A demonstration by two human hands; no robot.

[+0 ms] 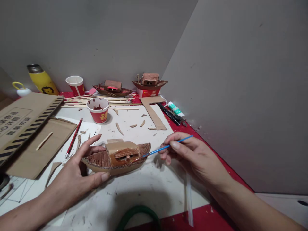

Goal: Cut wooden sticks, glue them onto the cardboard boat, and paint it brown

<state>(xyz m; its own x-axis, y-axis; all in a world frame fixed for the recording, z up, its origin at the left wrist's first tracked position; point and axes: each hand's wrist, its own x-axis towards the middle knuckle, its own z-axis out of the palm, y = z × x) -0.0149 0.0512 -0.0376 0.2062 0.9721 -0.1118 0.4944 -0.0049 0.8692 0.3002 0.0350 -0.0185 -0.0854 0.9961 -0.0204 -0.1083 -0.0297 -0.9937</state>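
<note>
A cardboard model boat [120, 157] is held by its left end in my left hand [83, 170], thumb on the near side of the hull, the other fingers around the far side. Brown paint covers its deck and part of the cabin wall; the cabin roof and outer hull are still bare cardboard colour. My right hand [185, 150] pinches a thin blue paintbrush [163, 147]. The brush tip touches or nearly touches the boat beside the cabin window. Behind the boat stands a red and white paper cup [98, 112] with dark brown paint inside.
Two finished-looking model boats [150, 81] sit at the back, beside wooden sticks [120, 101], another cup [75, 86] and a yellow bottle [43, 81]. Cardboard sheets [31, 118] and a pencil [73, 138] lie left. Markers [168, 114] and a glue stick [187, 199] lie right.
</note>
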